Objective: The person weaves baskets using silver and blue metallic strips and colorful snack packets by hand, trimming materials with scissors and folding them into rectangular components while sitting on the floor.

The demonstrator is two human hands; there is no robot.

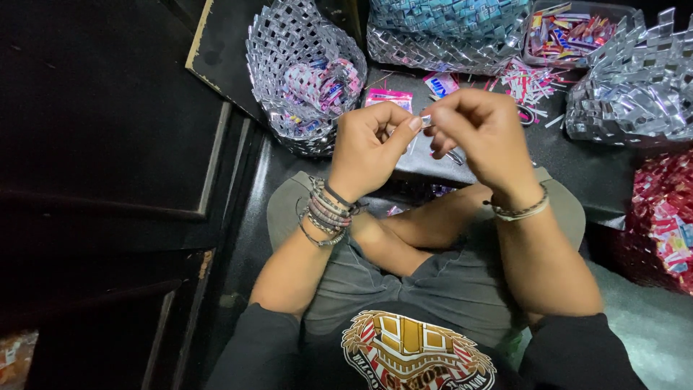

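Seen from above, a seated person in grey shorts brings both hands together over the lap, and between them sits a small folded strip of silvery foil wrapper [426, 121]. The left hand [368, 148] closes its grip on the strip's near end, thumb and forefinger pressed together around it, with a stack of dark and beaded bracelets [326, 213] at the wrist. The right hand [482, 137] meets it from the other side, its fingertips bunched on the same strip; a thin pale bracelet [521, 210] circles that wrist. How the strip is folded is hard to tell, since the fingers cover most of it. Just beyond the hands, on the dark floor [577, 170], stands a small woven basket of silvery foil strips [289, 50] holding pink and white folded wrappers [325, 79]. Behind the hands lies a larger woven piece in silver and blue [447, 32], and to the right a crumpled-looking silver woven piece [635, 87]. A clear tray of colourful wrapper strips [570, 32] sits at the top, with loose red and white strips [527, 83] scattered below it. At the far right edge rests a red woven piece [668, 217].
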